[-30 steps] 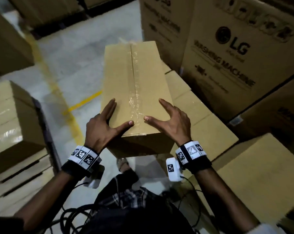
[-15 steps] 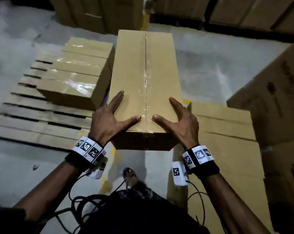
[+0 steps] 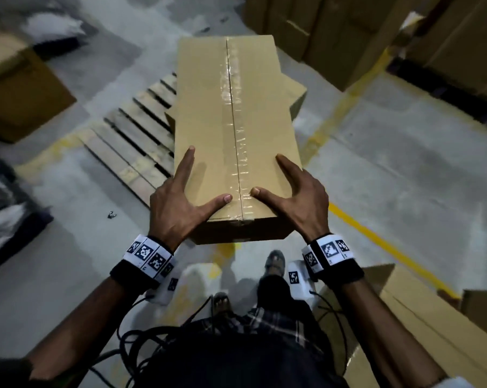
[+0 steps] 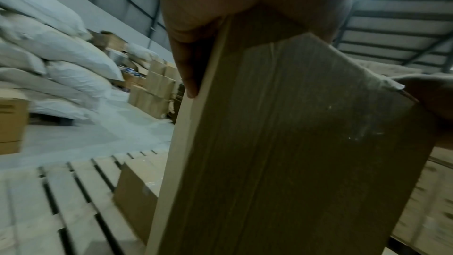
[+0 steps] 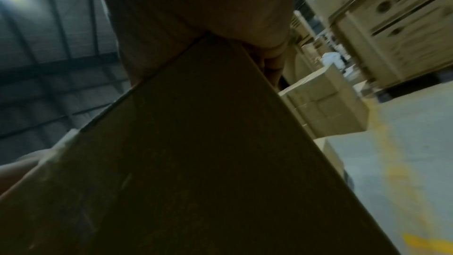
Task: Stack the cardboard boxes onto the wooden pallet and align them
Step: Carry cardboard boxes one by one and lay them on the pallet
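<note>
Currently mid-carry: long cardboard box (image 3: 235, 135) held in the air over the wooden pallet (image 3: 130, 147), its far end above a box already on the pallet (image 3: 295, 93), seen only as slivers on either side of the carried one

Left hand (image 3: 178, 208) clamps the near left corner, thumb and forefinger spread on the taped top, other fingers hidden down the side. Right hand (image 3: 298, 197) mirrors it at the near right corner. Both grasping the box, neither released

Risks, as judged:
- grip sits entirely at the near end, so the far end could dip and catch the lower box's edge, knocking it askew
- glossy tape under the thumbs; a slip looks possible if the box tilts
- cables (image 3: 141, 340) trail near the feet; a snag underfoot would jolt the load

Views compared: head camera gives the top face, tape seam and yellow floor line (image 3: 385, 242). Left wrist camera alone shows the underside of the box (image 4: 294, 143), a fingertip (image 4: 190, 84) on its side edge, pallet slats (image 4: 73, 191) below, white sacks (image 4: 61, 61) stacked beyond. Right wrist is mostly dark cardboard (image 5: 183, 162); finger positions unreadable there
</note>
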Demonstrator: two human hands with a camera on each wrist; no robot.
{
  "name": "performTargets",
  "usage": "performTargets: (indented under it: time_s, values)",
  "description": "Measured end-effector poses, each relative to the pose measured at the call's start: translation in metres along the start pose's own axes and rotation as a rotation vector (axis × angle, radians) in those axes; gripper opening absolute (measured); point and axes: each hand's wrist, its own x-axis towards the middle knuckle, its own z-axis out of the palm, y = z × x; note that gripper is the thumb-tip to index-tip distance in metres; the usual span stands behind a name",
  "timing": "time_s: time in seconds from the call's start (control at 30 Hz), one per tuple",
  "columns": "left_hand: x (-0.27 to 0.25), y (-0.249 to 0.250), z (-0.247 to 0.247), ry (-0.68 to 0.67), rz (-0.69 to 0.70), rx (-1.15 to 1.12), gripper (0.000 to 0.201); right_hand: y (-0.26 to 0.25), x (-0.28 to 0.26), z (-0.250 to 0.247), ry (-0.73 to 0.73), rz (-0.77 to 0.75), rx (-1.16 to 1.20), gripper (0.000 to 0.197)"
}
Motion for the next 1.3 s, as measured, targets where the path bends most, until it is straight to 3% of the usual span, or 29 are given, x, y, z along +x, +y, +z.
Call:
performTargets:
  time_s: [0.3,0.4,0.63,0.9,1.03,1.17,1.3]
  values:
    - [0.071,-0.019,0.035,0.286,-0.34,0.131,0.114,-0.005,0.176,0.059,-0.381,-0.232,-0.019,0.101]
    - [0.091,-0.016,0.047,0.294,-0.463,0.158,0.117,-0.004,0.224,0.071,-0.513,-0.3,-0.035,0.103]
    - [0.112,-0.031,0.085,0.381,-0.69,0.127,0.111,0.004,0.288,0.127,-0.71,-0.396,-0.106,0.103]
    - [0.143,-0.107,0.151,0.354,-0.748,0.105,0.109,0.063,0.323,0.229,-0.809,-0.351,-0.161,0.099]
    - [0.157,-0.163,0.197,0.306,-0.806,-0.009,0.121,0.108,0.336,0.288,-0.801,-0.31,-0.2,0.1]
    - [0.172,-0.217,0.252,0.266,-0.862,-0.158,0.118,0.16,0.352,0.345,-0.782,-0.317,-0.228,0.101]
    - [0.181,-0.267,0.311,0.197,-0.785,-0.096,0.122,0.214,0.371,0.393,-0.762,-0.351,-0.225,0.104]
